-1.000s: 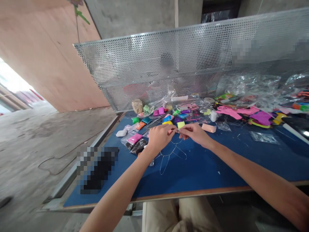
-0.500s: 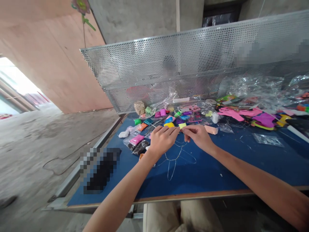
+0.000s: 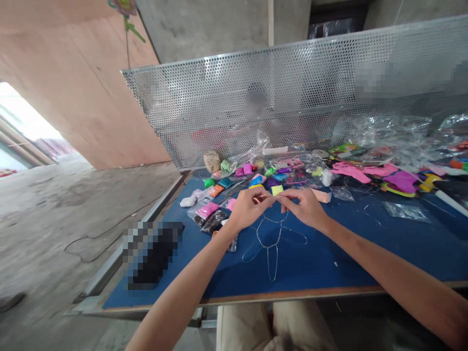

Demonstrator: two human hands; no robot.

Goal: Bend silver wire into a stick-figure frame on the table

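A thin silvery wire frame [image 3: 268, 247], bent into a ring with several long loops, hangs below my fingertips over the blue tabletop [image 3: 310, 273]. My left hand [image 3: 249, 208] pinches the wire near its upper end. Close beside it, my right hand [image 3: 302, 207] pinches the same wire, the two sets of fingertips almost touching. The exact spot of each grip is hidden by the fingers. Just beyond the hands lie a yellow-green clay packet [image 3: 277, 190] and a peach clay packet [image 3: 321, 196].
Several coloured clay packets, including a pink one [image 3: 207, 210], lie to the left. Pink cut-out shapes [image 3: 351, 171] and crumpled clear plastic [image 3: 395, 131] are at the back right. A perforated metal panel [image 3: 234, 107] stands behind. A blurred black object [image 3: 157, 258] rests at the left edge.
My left hand has turned, its fingers now pinching beside my right fingertips. The wire frame has swung to the right and its loops show more fully.
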